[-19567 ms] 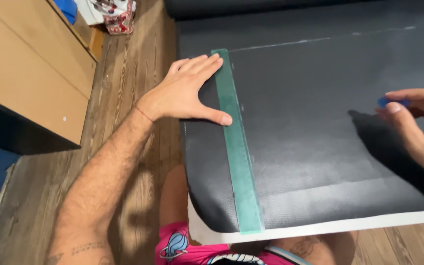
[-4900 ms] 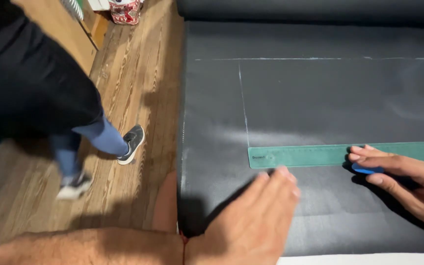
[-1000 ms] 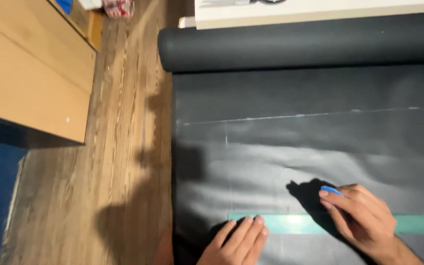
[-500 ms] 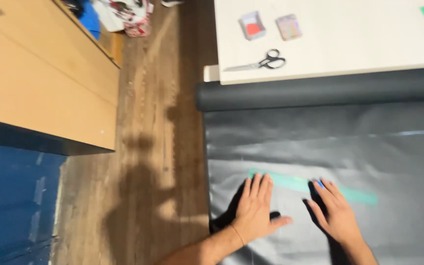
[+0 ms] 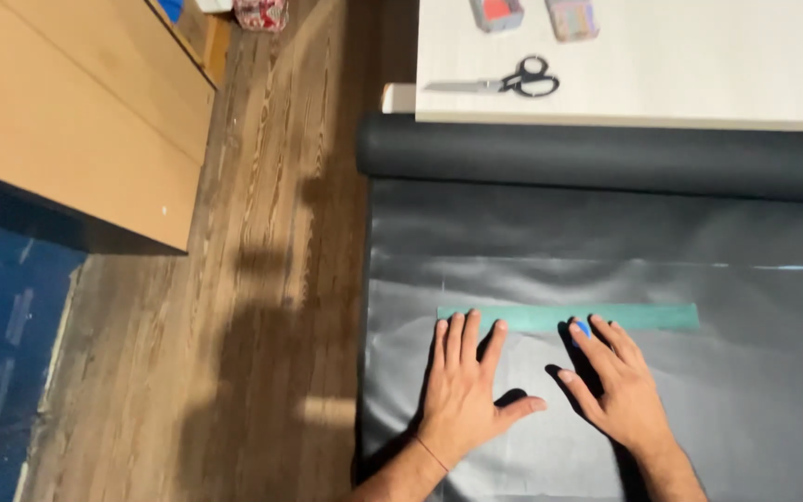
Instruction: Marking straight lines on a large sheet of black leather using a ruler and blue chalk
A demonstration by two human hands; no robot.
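Head view: left hand point(image 5: 462, 395) lies flat on the black sheet point(image 5: 745, 400), fingers point(image 5: 457, 335) spread apart, tips touching the near edge of the green ruler point(image 5: 532, 317). Right hand point(image 5: 620, 395) is flat too, just beside it, fingers loosely together, clamped on nothing I can make out; a small blue marker point(image 5: 582, 327) peeks out at its fingertips, against the ruler. Beyond the fingers, the rolled end of the sheet point(image 5: 606, 158), then a pale surface point(image 5: 699, 84) carrying scissors point(image 5: 504, 82).
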